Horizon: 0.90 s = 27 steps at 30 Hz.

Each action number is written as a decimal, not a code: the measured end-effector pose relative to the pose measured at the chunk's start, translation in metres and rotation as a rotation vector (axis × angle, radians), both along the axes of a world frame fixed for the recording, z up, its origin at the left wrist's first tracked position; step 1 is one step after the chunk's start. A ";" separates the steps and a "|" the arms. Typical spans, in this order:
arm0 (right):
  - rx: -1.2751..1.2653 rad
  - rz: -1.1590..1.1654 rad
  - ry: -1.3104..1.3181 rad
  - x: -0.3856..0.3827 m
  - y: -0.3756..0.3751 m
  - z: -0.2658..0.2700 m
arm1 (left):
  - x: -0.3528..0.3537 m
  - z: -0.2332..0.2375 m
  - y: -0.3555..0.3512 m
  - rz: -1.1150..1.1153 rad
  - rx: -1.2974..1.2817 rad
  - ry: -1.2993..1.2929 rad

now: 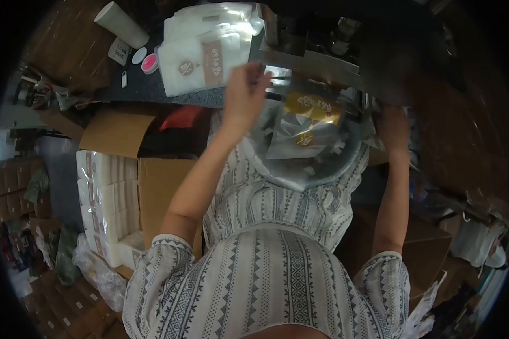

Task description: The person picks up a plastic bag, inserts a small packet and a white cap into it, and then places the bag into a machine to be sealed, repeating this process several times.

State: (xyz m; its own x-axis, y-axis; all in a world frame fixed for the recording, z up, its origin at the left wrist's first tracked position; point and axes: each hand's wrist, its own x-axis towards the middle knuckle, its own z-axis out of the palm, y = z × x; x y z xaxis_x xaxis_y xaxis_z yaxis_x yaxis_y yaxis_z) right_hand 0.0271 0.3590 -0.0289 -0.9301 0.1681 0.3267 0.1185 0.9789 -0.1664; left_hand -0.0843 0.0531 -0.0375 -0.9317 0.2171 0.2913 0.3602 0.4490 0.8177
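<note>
My left hand [246,96] is raised between a stack of white printed pouches [189,65] and a metal machine [311,62]. Its thumb and fingers are apart, and nothing shows between them. A clear pouch with a gold printed band [305,127] hangs below the machine's edge, over a round basin [300,175] with small white scraps in it. At the machine's right side is my right hand [391,129], dark and blurred, beside a silvery packet [369,127]. Shadow hides its fingertips and whatever they may hold.
A white cup [121,25] lies on its side at the back left, near a small pink-filled tub [149,64]. Left of my lap stands an open cardboard box [167,192] beside stacked white packs [107,198]. Another cardboard box [415,243] is at the right.
</note>
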 end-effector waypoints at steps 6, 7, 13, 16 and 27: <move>-0.294 -0.156 -0.253 0.016 0.002 0.018 | 0.007 -0.041 -0.063 0.114 -0.737 0.482; -0.301 -0.162 -0.269 0.016 0.000 0.016 | 0.020 -0.040 -0.066 0.026 -0.691 0.512; -0.476 -0.095 -0.202 0.022 -0.007 0.029 | 0.031 -0.009 -0.089 0.093 -0.446 0.320; -0.760 -0.045 -0.055 0.029 -0.046 0.058 | 0.047 0.013 -0.075 0.097 -0.401 0.395; -0.577 0.603 0.023 0.011 -0.106 0.060 | 0.073 0.030 -0.030 -0.309 -0.288 0.228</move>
State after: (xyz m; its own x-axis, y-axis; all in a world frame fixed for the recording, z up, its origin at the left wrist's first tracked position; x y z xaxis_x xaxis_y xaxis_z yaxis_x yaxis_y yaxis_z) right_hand 0.0378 0.2526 0.0313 -0.9086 -0.2094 0.3615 -0.4076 0.6339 -0.6573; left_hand -0.0116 0.0228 -0.0076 -0.7299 0.5761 0.3680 0.6685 0.4890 0.5604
